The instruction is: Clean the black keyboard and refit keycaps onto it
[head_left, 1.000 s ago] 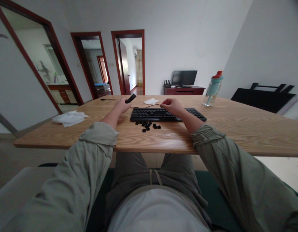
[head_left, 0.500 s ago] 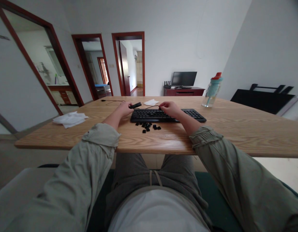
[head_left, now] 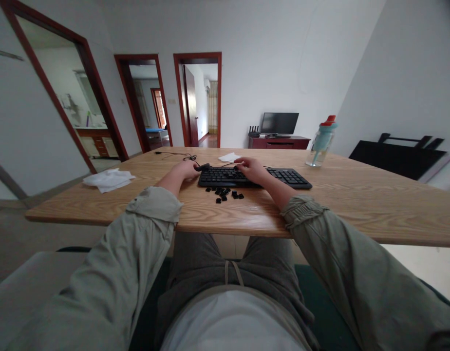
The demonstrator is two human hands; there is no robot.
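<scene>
While the long black keyboard (head_left: 219, 177) runs crosswise under our right hand (head_left: 252, 169), its pinch unclear, our left hand (head_left: 187, 169) clasps a dark cylinder (head_left: 203, 167) near the left end.

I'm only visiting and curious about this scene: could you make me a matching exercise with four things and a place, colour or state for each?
Things:
1. Keyboard
2. Keycaps
3. Water bottle
4. Flat screen

Descriptions:
A. Red at the top, pale blue below it
B. Scattered loose on the wooden tabletop
C. Dark, above a reddish-brown cabinet
D. Partly covered by the right hand

Right pairs: 1-D, 2-B, 3-A, 4-C.
</scene>
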